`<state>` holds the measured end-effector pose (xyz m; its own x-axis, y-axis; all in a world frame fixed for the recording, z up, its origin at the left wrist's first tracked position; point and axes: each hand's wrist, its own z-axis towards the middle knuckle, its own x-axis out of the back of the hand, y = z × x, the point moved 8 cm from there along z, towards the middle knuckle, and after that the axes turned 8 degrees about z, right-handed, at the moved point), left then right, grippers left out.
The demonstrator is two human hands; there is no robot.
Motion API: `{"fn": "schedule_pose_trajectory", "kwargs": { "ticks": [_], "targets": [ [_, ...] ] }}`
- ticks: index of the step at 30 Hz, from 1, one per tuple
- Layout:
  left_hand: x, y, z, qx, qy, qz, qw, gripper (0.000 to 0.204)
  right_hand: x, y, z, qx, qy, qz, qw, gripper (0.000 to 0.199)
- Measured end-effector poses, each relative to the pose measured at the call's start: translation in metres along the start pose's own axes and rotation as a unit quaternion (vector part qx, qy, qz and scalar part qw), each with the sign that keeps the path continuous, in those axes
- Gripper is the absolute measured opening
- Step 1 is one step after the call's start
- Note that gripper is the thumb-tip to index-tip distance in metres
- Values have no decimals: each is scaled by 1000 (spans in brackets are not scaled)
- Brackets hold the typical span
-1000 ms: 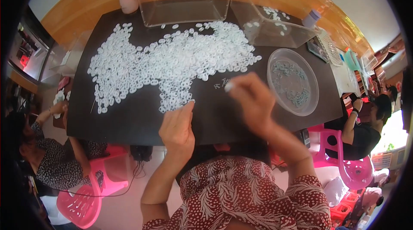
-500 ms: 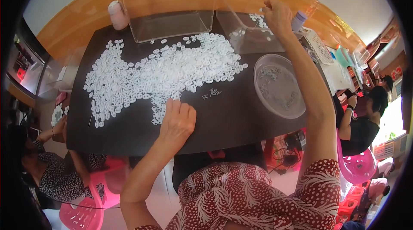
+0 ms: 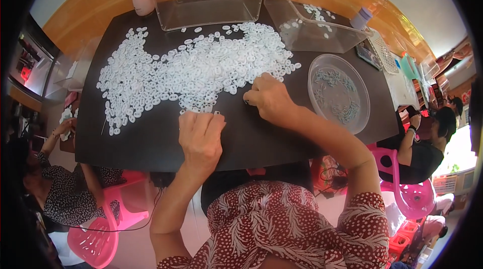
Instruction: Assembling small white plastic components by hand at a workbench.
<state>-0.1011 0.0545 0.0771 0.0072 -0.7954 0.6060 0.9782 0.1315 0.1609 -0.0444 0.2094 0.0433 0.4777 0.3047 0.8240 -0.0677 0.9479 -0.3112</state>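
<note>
A wide pile of small white oval plastic pieces with holes (image 3: pixel 211 63) covers the middle and left of the dark table (image 3: pixel 151 151). My left hand (image 3: pixel 201 138) rests at the pile's near edge, fingers curled down and closed; white pieces show just beyond its fingertips. To its right, my right hand (image 3: pixel 271 99) is low over the table with thumb and fingers pinched together. Whatever lies between the fingers of either hand is hidden. A round clear dish (image 3: pixel 316 100) with many tiny grey-green pins (image 3: pixel 334 79) stands right of my right hand.
At the back stand a large clear bin (image 3: pixel 211 15) and a second clear bin (image 3: pixel 322 42) with some white pieces (image 3: pixel 317 13). A pink bottle (image 3: pixel 142 0), a purple-capped bottle (image 3: pixel 360 19) and a phone (image 3: pixel 369 56) lie around them. People sit on both sides near pink chairs (image 3: pixel 93 241).
My right hand has come down from above the back right bin to the table beside the pile, over the spot where several small pins lay. My left hand stays at the pile's edge.
</note>
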Motion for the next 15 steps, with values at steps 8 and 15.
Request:
{"fn": "schedule_pose_trajectory", "kwargs": {
  "ticks": [8,15],
  "targets": [
    [10,-1,-18,118,-4,-104,988,20,9,-8,0,1,21,25,999,11],
    [7,-4,-35,163,3,-144,976,19,-5,-32,-1,12,10,81,997,13]
  ]
}}
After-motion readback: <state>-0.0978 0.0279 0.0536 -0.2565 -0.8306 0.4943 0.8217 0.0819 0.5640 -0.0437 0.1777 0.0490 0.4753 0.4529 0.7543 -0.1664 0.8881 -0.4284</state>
